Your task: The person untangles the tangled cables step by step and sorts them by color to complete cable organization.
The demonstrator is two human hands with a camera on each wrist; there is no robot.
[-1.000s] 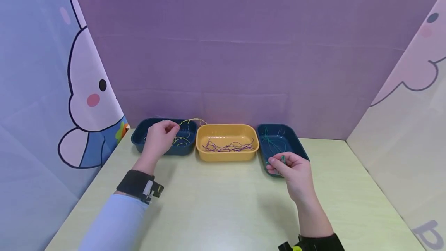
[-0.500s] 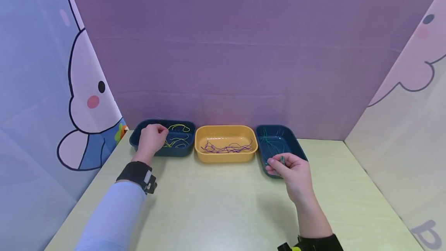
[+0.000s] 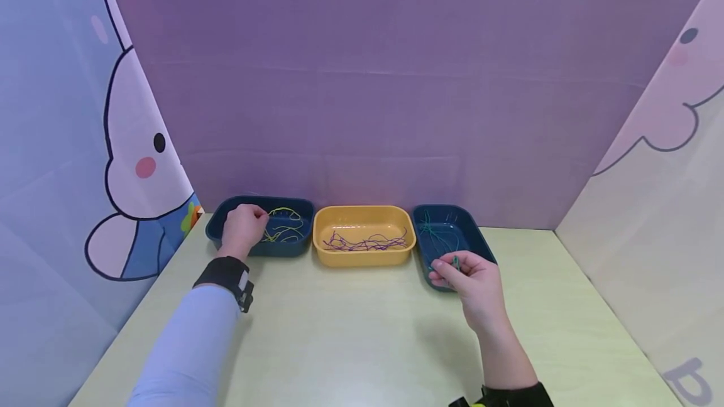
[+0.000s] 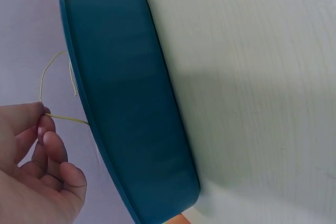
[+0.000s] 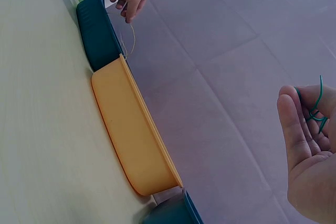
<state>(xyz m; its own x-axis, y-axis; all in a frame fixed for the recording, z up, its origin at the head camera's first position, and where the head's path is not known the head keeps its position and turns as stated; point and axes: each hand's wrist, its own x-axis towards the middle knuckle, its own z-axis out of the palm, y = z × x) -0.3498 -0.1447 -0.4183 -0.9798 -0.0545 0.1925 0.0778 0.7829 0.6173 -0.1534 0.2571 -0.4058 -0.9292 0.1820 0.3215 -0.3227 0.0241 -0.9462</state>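
Over the left dark blue tray [image 3: 285, 249], my left hand [image 3: 243, 230] pinches a thin yellow string [image 4: 68, 118] between thumb and forefinger. The string loops down past the tray's rim in the left wrist view. More yellow strings [image 3: 283, 232] lie inside that tray. My right hand [image 3: 472, 281] is held above the near end of the right dark blue tray [image 3: 477, 240], pinching a green string [image 5: 319, 114] whose loose end sticks up past the fingers. Other green strings [image 3: 432, 231] rest in that tray.
Between the two blue trays stands a yellow tray [image 3: 362, 259] with several purple strings [image 3: 362, 244] in it. All three sit on a pale wooden table [image 3: 339, 331], close to a purple cloth backdrop [image 3: 362, 112]. Printed cloth [image 3: 51, 174] hangs at the left.
My left hand has moved left and slightly down, drawing the yellow string back from the yellow tray's corner to over the left blue tray. The right hand stays nearly still with the green string.
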